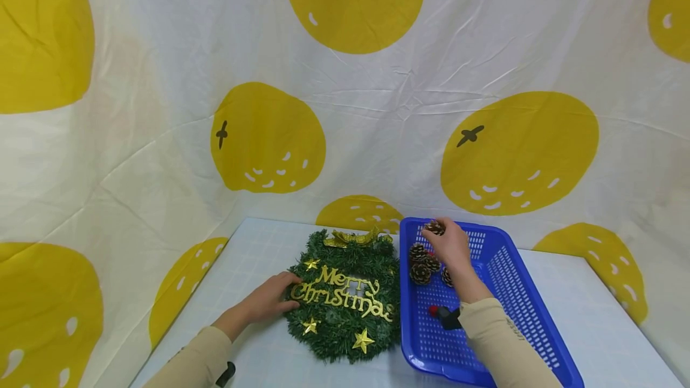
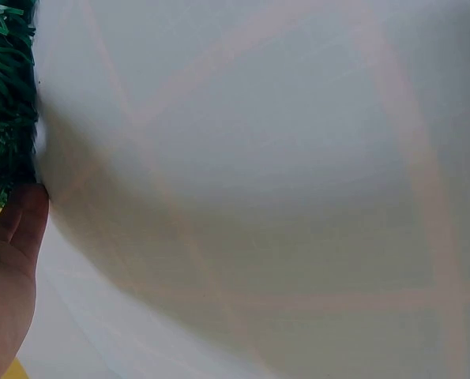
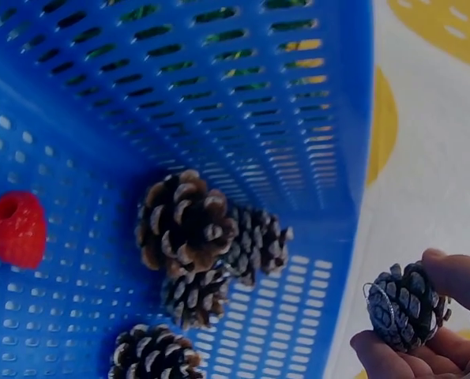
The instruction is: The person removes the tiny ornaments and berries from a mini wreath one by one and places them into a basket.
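My right hand (image 1: 453, 246) pinches a pine cone (image 3: 408, 306) between thumb and fingers, above the far left part of a blue plastic basket (image 1: 520, 277). A thin silvery loop shows on this cone. Below it, several brown pine cones (image 3: 186, 223) with pale-tipped scales sit in the basket. To the left lies a green Christmas wreath (image 1: 345, 337) with gold "Merry Christmas" lettering (image 1: 345, 295), gold stars (image 1: 363, 340) and a gold bow (image 1: 353, 238). My left hand (image 1: 269, 298) grips the wreath's left edge, its fingertips partly hidden by the greenery.
A red berry-like piece (image 3: 16, 229) lies on the basket floor, near a dark object (image 1: 448, 318) partly covered by my right arm. The basket's left wall stands against the wreath. Behind the white table (image 1: 259, 244) hangs a white cloth (image 1: 377, 154) with yellow fruit prints.
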`<state>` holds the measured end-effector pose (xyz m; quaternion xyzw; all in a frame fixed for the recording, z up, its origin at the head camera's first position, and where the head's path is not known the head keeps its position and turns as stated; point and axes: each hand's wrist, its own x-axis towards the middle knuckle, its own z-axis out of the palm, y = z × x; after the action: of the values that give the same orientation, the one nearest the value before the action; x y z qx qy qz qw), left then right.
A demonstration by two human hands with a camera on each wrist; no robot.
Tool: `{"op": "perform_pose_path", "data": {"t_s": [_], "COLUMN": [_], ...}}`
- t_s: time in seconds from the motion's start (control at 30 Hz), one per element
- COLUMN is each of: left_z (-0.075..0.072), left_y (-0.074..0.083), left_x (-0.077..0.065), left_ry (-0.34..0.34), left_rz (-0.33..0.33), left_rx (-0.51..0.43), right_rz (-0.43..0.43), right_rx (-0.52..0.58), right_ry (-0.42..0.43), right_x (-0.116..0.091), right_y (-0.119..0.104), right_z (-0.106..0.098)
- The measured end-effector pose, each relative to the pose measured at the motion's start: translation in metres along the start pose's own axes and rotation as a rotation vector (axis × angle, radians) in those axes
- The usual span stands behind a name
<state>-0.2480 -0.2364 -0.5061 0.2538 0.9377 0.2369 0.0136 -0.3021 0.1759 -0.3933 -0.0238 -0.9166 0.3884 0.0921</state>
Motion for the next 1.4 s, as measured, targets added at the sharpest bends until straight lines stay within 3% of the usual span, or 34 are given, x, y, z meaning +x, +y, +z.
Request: {"op": "perform_pose_path", "data": {"t_s": [0.6,1.03,1.4], "left_z": [-0.001,-0.001,-0.002], "left_y": [0.0,0.0,0.004], "left_x": [0.001,0.001,0.0], "left_ry": [-0.002,-0.002,-0.004], "left_rz": [0.01,0.016,0.0], "left_rx": [-0.001,0.0,-0.018], "right_rz": [0.056,0.073,0.06], "right_rx": [-0.115,-0.127,-0.163], "right_ry": [-0.02,-0.068,-0.059], "right_x": [0.007,0.008,0.007], "right_y": [0.021,0.03,0.034], "right_z": [0.004,0.008,0.01]}}
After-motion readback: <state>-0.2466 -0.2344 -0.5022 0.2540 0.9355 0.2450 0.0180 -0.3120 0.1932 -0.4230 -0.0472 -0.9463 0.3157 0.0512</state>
